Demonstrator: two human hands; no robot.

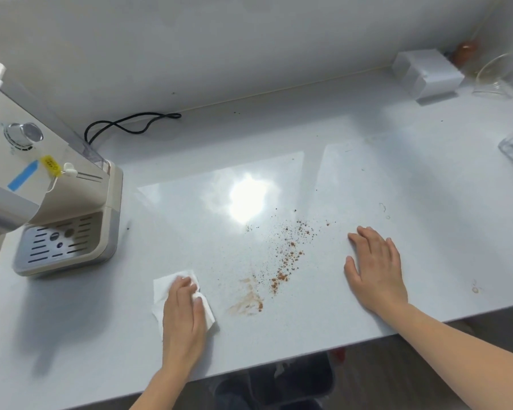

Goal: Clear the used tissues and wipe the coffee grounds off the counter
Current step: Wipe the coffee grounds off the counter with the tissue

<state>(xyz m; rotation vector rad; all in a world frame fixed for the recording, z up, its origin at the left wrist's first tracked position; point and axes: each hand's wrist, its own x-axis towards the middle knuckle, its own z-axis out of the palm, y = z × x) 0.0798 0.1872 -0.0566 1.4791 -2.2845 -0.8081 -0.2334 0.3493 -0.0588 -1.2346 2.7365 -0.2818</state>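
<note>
Brown coffee grounds [288, 253] lie scattered across the middle of the white counter [397, 173], with a smeared brown streak [248, 301] at their near end. A white tissue [163, 287] lies flat on the counter left of the smear. My left hand [184, 312] presses down on the tissue, palm flat, fingers over it. My right hand [375, 267] rests flat on the bare counter right of the grounds, fingers apart, holding nothing.
A beige coffee machine [57, 196] with a drip tray stands at the left, its black cord [131, 122] looped behind. A white box [427, 74] and glassware [498, 72] sit at the back right. A dark bin [288, 386] stands below the counter's front edge.
</note>
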